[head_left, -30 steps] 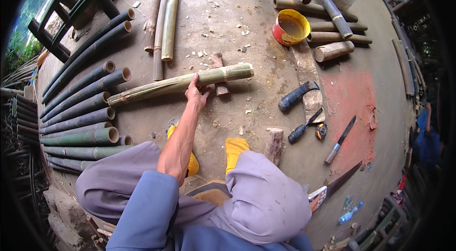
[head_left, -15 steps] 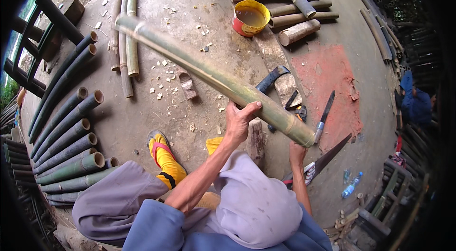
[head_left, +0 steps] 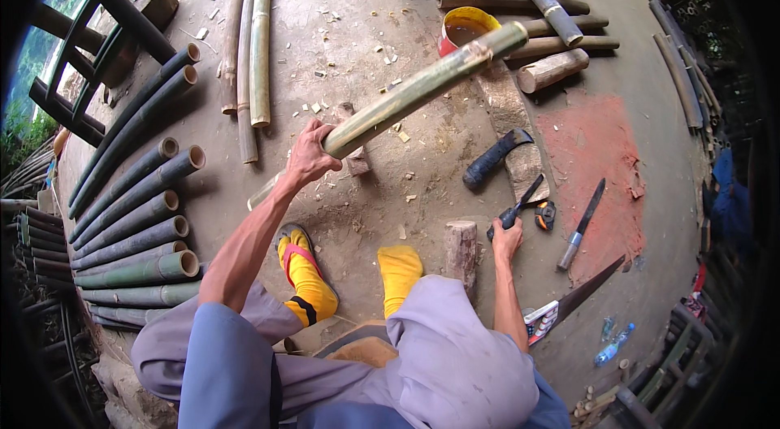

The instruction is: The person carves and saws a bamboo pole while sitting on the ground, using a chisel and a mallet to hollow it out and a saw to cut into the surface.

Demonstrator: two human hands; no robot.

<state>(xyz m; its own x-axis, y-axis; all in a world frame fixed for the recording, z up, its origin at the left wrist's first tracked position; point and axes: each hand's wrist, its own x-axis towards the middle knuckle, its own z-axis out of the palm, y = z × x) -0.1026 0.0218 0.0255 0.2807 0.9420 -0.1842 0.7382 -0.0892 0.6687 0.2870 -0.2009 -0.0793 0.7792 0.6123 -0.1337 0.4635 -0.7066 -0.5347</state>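
Bamboo pole: I see the pale green length (head_left: 431, 88) slanting across the middle of the scene, its near end to the left, its far end to the right.
Left hand: from my remote view, this hand (head_left: 310, 154) is wrapped around the pole toward its near left end.
Right hand: this hand (head_left: 507, 240) is down at the handle of a black-handled tool (head_left: 529, 192) (I cannot tell whether the fingers have closed around it).
Tool blade: it points far and right, onto the near end of a wooden board (head_left: 504, 108).
Bucket: the yellow and red bucket (head_left: 448, 43) stands at the far right, holding brownish liquid; the pole crosses in front of it, and I cannot tell if they touch.
Wood block: a small block (head_left: 356, 162) sits partly hidden behind the pole.
Hooked tool: a dark one (head_left: 485, 167) lies left of the board, its head over the board's edge.
Tape measure: the orange and black case (head_left: 544, 215) is just right of the black-handled tool.
Right side: I make out a knife (head_left: 582, 226) near a red patch (head_left: 593, 161), and a saw (head_left: 581, 295) nearer, beside the right forearm.
Left side: dark bamboo tubes (head_left: 134, 218) lie in a row, open ends facing right.
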